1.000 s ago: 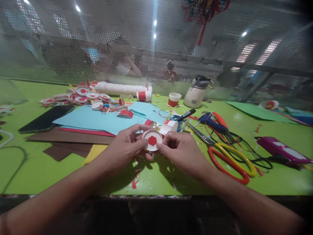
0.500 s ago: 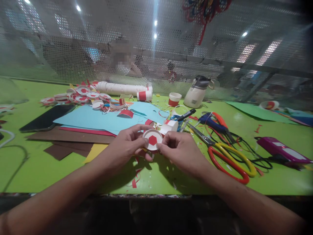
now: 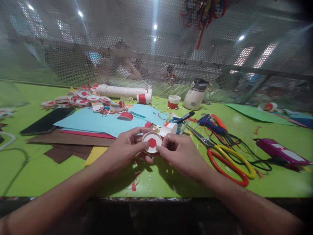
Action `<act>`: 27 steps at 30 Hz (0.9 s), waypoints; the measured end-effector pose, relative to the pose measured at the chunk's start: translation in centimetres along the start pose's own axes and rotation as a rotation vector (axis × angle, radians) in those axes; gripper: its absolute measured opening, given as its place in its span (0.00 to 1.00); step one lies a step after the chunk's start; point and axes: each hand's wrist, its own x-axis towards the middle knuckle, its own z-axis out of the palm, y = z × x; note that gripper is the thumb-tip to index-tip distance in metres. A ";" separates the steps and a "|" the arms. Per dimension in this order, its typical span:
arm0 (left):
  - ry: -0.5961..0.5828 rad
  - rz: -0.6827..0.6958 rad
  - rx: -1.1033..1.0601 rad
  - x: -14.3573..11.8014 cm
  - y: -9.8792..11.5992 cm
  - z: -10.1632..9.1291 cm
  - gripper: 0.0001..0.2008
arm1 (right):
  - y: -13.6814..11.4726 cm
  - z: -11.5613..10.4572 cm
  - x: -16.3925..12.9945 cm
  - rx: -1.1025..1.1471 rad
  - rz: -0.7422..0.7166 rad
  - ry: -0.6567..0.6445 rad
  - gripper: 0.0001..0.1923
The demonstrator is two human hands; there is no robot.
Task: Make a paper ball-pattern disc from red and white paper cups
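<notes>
Green tabletop (image 3: 49,169) runs to a perforated metal screen (image 3: 73,49) under ceiling lights. Near its front edge, left hand (image 3: 123,151) and right hand (image 3: 182,153) both pinch a white disc with a red hexagon (image 3: 152,142); scissors (image 3: 227,160) lie right, blue paper (image 3: 97,119) behind.

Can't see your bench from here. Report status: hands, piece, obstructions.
Left hand and right hand both pinching white paper disc with red hexagon, held above green table. Red-and-yellow scissors lie right of right hand, not touching. Paper scraps underneath.
</notes>
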 end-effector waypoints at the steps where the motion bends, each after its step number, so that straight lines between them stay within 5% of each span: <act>1: 0.000 -0.002 0.006 0.0 0.0 0.0 0.15 | 0.0 0.0 0.0 0.005 -0.003 -0.001 0.10; 20: 0.005 -0.002 -0.014 0.1 0.0 0.1 0.16 | 0.2 0.3 0.0 -0.008 -0.020 0.010 0.10; 27: -0.001 0.004 -0.055 0.0 0.4 0.5 0.15 | 0.0 -1.2 0.2 0.093 -0.037 0.050 0.12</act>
